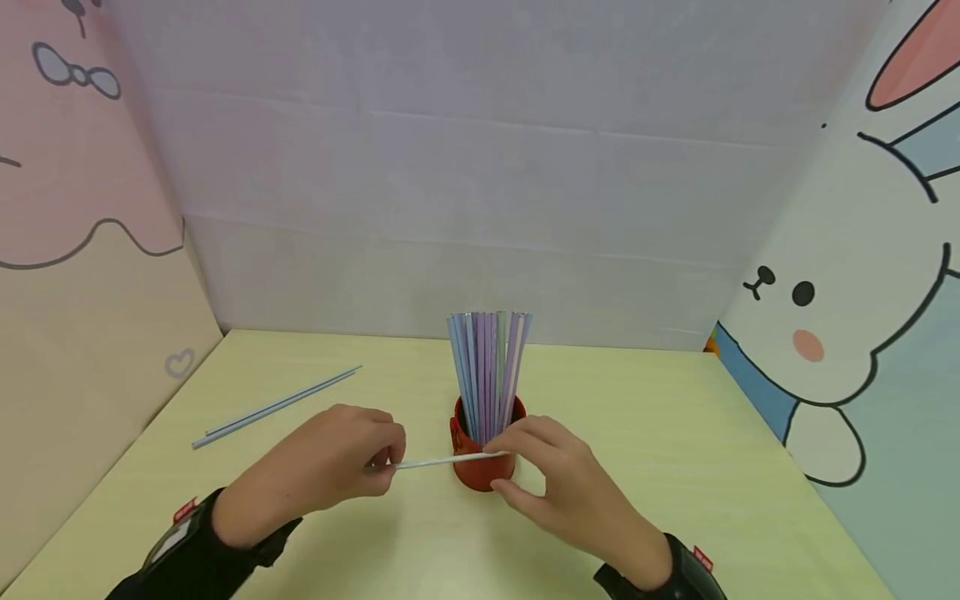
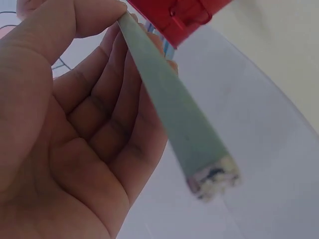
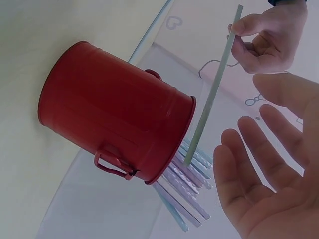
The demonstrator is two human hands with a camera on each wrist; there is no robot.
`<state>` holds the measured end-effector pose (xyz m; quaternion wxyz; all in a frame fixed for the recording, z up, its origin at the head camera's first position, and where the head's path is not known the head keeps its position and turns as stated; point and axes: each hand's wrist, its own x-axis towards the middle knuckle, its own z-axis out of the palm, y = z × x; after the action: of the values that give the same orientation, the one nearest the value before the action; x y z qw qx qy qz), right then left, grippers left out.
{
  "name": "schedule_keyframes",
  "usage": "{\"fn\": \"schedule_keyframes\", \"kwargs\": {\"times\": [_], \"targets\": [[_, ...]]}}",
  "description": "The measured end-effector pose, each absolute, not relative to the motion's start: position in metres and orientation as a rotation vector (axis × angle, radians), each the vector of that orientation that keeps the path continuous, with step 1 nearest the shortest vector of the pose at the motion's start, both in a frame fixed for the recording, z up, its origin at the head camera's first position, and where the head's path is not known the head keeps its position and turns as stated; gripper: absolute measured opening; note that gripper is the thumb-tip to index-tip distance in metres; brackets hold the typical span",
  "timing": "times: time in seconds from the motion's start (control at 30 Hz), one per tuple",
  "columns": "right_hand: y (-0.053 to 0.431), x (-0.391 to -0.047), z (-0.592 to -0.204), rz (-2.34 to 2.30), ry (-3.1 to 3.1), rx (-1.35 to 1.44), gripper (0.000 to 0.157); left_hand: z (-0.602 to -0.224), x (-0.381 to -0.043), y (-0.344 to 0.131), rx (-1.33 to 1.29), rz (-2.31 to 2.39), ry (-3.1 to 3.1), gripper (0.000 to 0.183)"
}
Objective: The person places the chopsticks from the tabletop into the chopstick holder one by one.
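My left hand (image 1: 348, 454) pinches a thin pale green stick (image 1: 442, 461) between thumb and fingers, near one end. In the left wrist view the stick's near end looks square and rough. Its other end reaches toward my right hand (image 1: 558, 471), whose fingers are spread and loosely bent. The right wrist view shows a gap between those fingers and the stick. Behind the stick stands a red metal cup (image 3: 114, 109) with small side handles. A bundle of blue, purple and green sticks (image 1: 487, 375) rises upright from it.
Two pale blue sticks (image 1: 277, 406) lie side by side on the light wooden table (image 1: 637, 400), left of the cup. A pale back wall (image 1: 465, 183) and printed side panels (image 1: 825, 333) enclose the table.
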<state>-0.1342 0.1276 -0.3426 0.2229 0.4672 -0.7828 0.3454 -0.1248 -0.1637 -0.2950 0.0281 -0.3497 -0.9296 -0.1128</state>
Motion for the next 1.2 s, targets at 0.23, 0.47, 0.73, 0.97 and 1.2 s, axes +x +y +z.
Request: {"fn": "schedule_keyframes", "kwargs": {"times": [0.23, 0.47, 0.73, 0.97, 1.2], "targets": [[0.119, -0.135, -0.345, 0.944, -2.129, 1.33, 0.039, -0.306, -0.126, -0.128, -1.204, -0.394, -2.794, 0.019], [0.116, -0.135, -0.352, 0.895, -2.224, 1.363, 0.024, -0.313, -0.128, -0.103, -1.239, -0.418, -2.742, 0.024], [0.113, -0.135, -0.357, 0.808, -2.292, 1.309, 0.019, -0.316, -0.129, -0.092, -1.211, -0.406, -2.718, 0.027], [0.115, -0.134, -0.356, 0.773, -2.33, 1.302, 0.019, -0.314, -0.13, -0.096, -1.212, -0.501, -2.69, 0.019], [0.129, -0.139, -0.343, 0.865, -2.338, 1.262, 0.02, -0.299, -0.141, -0.123, -0.933, -0.606, -2.556, 0.008]]}}
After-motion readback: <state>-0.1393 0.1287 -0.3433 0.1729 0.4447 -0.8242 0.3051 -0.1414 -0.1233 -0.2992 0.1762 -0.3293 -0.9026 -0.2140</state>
